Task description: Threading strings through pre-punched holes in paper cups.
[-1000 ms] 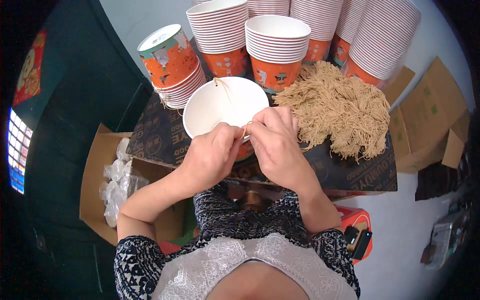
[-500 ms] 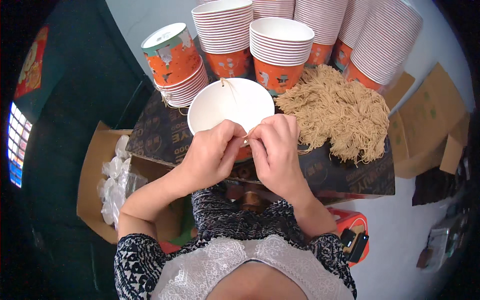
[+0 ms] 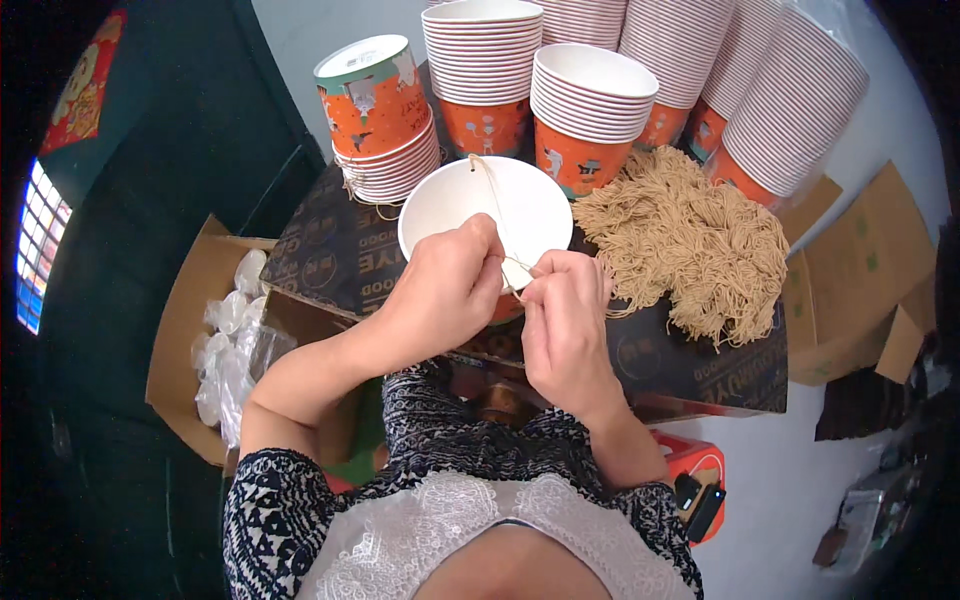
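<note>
A white-lined paper bucket [image 3: 440, 215] with an orange outside stands upright in front of me. A tan string [image 3: 488, 185] is fastened at its far rim and runs across the opening to the near rim. There my left hand [image 3: 445, 275] pinches the string between thumb and fingers. Close by on its right, my right hand [image 3: 568, 325] is closed on the string as well, with a small loop showing between the two hands. Both hands partly cover the near rim, so the exact knot cannot be made out.
A heap of tan strings [image 3: 700, 250] lies right of the bucket on the black printed board [image 3: 340, 240]. Stacked buckets [image 3: 585, 150] line the back, with upside-down ones [image 3: 375, 110] at left. An open carton [image 3: 185, 340] holds plastic-wrapped pieces; a red stool [image 3: 712, 460] stands lower right.
My hands have drawn slightly apart, and a loop of string now shows between them. The whole view has shifted a little, moving the buckets rightward in the picture.
</note>
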Motion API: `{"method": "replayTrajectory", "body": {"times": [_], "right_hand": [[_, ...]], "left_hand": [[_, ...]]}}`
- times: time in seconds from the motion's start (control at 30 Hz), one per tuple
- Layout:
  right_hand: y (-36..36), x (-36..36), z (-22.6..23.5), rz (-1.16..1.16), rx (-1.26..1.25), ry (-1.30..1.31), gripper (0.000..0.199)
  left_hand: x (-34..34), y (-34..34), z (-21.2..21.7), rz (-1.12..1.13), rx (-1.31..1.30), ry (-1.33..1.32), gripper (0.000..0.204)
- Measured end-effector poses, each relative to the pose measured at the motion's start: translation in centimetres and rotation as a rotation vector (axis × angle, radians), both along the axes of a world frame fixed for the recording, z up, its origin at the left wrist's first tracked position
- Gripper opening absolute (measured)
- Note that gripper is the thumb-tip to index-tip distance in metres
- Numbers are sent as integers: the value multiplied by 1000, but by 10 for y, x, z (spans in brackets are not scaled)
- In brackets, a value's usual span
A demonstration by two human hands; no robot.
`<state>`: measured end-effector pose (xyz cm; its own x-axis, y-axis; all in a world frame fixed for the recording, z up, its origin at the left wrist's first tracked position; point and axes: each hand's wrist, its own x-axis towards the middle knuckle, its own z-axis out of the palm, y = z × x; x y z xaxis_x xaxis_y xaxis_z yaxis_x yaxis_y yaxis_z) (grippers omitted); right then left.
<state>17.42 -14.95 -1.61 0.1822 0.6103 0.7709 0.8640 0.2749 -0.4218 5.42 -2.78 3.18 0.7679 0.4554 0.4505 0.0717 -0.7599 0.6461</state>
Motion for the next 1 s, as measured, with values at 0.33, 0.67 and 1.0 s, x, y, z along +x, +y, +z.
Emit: {"method": "replayTrajectory", "body": {"times": [0.33, 0.67, 1.0], "right_hand": [[0, 5, -1, 16, 47, -37, 13], [3, 0, -17, 3, 106, 242, 11], [0, -9, -19, -60, 96, 505, 10]], "left_hand": [[5, 3, 6, 49, -31, 62, 8], [-7, 0, 5, -34, -32, 65, 8], [-12, -4, 3, -160, 144, 7, 10]]}}
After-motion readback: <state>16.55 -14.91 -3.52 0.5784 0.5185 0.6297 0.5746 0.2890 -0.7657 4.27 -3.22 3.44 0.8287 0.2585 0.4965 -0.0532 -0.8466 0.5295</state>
